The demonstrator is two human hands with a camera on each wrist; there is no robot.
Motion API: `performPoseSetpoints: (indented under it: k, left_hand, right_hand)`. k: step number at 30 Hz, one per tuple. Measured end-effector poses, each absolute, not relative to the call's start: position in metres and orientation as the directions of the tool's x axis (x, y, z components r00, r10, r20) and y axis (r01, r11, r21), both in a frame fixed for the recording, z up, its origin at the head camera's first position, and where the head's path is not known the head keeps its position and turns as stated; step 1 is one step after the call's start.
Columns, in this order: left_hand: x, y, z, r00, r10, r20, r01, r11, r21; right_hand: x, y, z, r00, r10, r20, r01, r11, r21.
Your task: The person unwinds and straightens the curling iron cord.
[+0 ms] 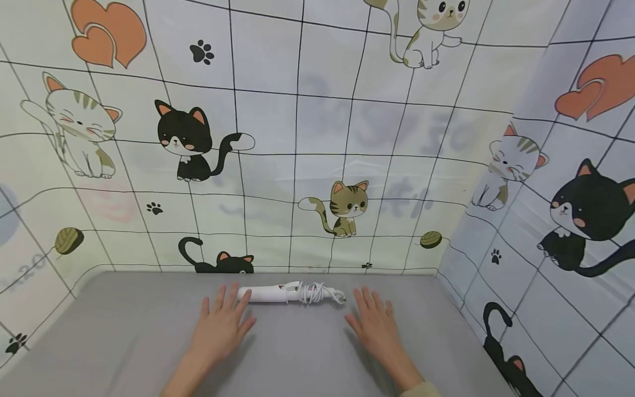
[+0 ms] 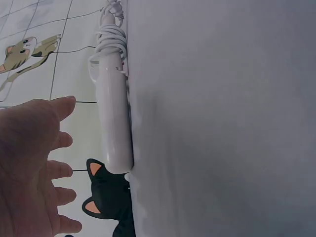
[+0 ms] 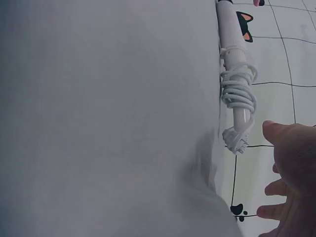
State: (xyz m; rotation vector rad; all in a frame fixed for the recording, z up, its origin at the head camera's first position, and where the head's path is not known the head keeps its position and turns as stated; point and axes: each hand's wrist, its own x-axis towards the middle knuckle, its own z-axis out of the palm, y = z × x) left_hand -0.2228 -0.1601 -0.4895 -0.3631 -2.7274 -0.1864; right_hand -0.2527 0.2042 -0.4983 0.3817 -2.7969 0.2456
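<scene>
between the spread fingers of the left hand [image 1: 218, 328] and those of the right hand [image 1: 376, 325] lay a white rod [image 1: 268, 294], whose wound cord [image 1: 313, 293] risked unravelling if a fingertip snagged one of its loops.

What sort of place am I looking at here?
Probably an improvised tabletop workspace, though the wider room is hidden: a plain gray surface, a cat-print backdrop behind it and along the right, and a white wand lying near the back edge.
</scene>
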Motion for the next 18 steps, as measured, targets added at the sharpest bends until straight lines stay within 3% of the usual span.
performPoseSetpoints:
  k: [11, 18]
  left_hand:
    - [-0.249, -0.163, -0.496, -0.917, 0.197, 0.346, 0.266, 0.950, 0.163]
    - [-0.263, -0.165, -0.502, -0.940, 0.198, 0.279, 0.283, 0.908, 0.309]
  right_hand:
    - [-0.273, 0.203, -0.507, -0.934, -0.153, 0.324, -0.302, 0.823, -0.481]
    - [-0.287, 0.202, -0.515, -0.941, -0.174, 0.289, -0.317, 0.746, -0.585]
